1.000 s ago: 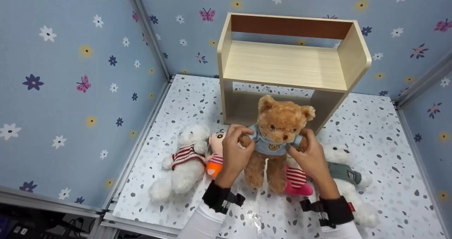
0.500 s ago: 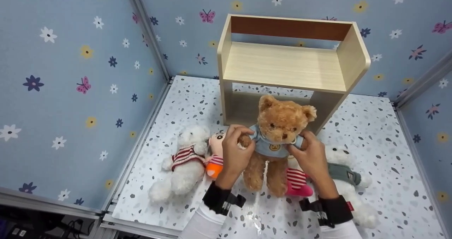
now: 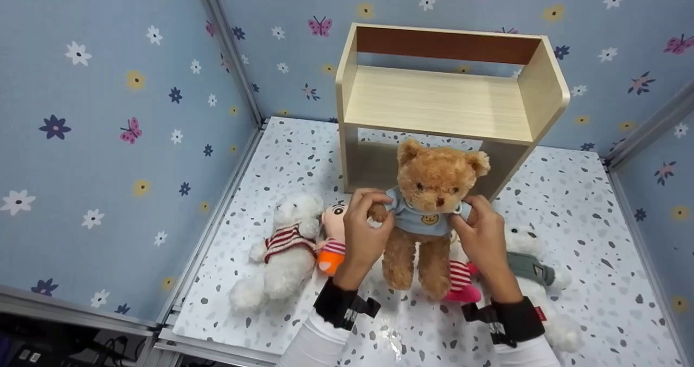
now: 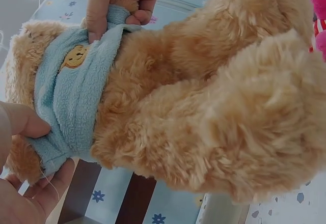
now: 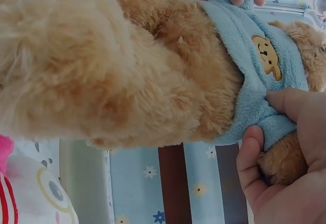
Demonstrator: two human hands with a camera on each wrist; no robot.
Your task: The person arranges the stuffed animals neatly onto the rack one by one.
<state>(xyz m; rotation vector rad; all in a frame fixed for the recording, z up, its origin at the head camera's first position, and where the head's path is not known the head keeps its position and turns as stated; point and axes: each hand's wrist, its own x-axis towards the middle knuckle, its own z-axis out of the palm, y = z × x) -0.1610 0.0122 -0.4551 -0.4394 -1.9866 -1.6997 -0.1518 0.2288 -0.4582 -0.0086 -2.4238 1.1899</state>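
The shelf (image 3: 442, 98), pale wood with a brown back panel, stands at twelve o'clock on the speckled floor (image 3: 585, 204), its upper board bare. Just in front of its lower opening, at the centre of the head view, the bear (image 3: 428, 210) hangs upright, legs dangling above the floor, its head level with the shelf's front edge.

The left hand (image 3: 364, 234) pinches the bear's arm at nine o'clock, thumb and fingers curled round the blue sleeve. The right hand (image 3: 482, 237) does the same at three o'clock. Both grips are narrow and closed on the bear's arms; the wrist views show fingers wrapped round the sleeve cuffs.

The step looks like the lift of the bear toward the shelf. The next move would probably call for raising it clear of the front edge and carrying it toward twelve o'clock, then seating it upright.

On the floor lie a white bear (image 3: 282, 248) in a striped top at nine o'clock, a doll (image 3: 332, 237) beside it, a pink-striped toy (image 3: 458, 280) at six o'clock, and another white bear (image 3: 534, 272) at four o'clock.

No writing is legible; the bear's blue shirt (image 3: 420, 220) carries only a small bear-face patch (image 5: 267, 56).
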